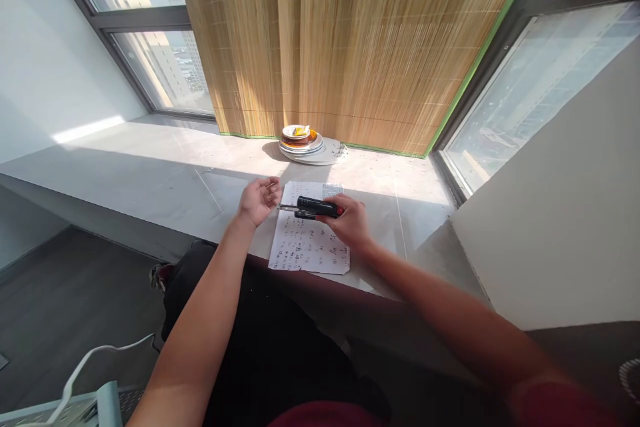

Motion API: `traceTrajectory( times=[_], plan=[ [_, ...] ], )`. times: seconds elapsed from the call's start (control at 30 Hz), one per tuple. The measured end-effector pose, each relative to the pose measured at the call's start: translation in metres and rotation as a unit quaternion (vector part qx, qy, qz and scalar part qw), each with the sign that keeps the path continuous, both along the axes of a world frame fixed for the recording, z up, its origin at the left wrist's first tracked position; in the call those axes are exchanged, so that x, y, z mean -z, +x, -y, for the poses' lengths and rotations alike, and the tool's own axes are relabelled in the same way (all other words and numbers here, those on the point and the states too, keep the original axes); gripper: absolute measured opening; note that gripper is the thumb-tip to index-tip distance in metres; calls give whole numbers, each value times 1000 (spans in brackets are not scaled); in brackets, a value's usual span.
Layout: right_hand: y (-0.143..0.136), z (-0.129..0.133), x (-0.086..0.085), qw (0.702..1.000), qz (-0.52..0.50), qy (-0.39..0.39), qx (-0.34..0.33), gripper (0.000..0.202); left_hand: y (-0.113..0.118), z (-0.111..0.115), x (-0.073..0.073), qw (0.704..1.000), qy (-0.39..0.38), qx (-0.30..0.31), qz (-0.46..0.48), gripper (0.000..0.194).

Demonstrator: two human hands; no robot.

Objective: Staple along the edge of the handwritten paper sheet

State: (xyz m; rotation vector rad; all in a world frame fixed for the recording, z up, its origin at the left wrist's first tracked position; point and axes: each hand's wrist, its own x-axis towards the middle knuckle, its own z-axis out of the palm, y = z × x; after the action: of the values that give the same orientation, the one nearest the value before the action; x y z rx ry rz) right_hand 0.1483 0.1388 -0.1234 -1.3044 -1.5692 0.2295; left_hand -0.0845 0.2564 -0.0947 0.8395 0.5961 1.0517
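A black stapler-like tool (316, 205) with a silver metal front part lies in the grip of my right hand (349, 219), held level above a sheet of handwritten paper (310, 247). Its metal end points left, close to the fingers of my left hand (260, 201). That hand is palm up with loosely curled fingers, near the paper's upper left edge, and I see nothing in it. The paper lies on the pale sill near its front edge.
A stack of small plates (301, 141) stands on a larger white plate (327, 152) at the back of the sill (125, 180). Behind it hangs a bamboo blind (340, 47). My legs are below the front edge.
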Motion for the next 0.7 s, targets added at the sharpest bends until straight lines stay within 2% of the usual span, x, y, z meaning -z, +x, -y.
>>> traceTrajectory(
  times=[0.07,0.1,0.17,0.27,0.33,0.4,0.5,0.6,0.7],
  plan=[
    [-1,-1,4,999,-7,-39,-22,19,1,6,-6,996,42,58,46,12],
    [-1,-2,6,998,-2,-57,-27,20,2,9,-9,993,77,67,56,12],
    [-2,-4,7,997,25,-60,-29,27,7,15,-11,985,158,47,44,19],
    [-5,-2,3,993,100,41,-40,48,14,24,-9,965,259,29,13,29],
    [-8,2,-1,978,158,122,-61,53,16,29,-6,950,306,62,-8,37],
    [-11,6,-4,960,203,178,-72,52,16,34,-4,936,335,103,-38,42],
    [-12,10,-4,939,227,252,-48,44,14,41,-3,921,354,149,-67,42],
    [-12,11,-2,928,219,300,-29,34,15,46,-5,914,364,168,-67,39],
    [-11,9,-1,927,207,310,-23,26,17,48,-5,906,378,164,-99,42]
  ],
)
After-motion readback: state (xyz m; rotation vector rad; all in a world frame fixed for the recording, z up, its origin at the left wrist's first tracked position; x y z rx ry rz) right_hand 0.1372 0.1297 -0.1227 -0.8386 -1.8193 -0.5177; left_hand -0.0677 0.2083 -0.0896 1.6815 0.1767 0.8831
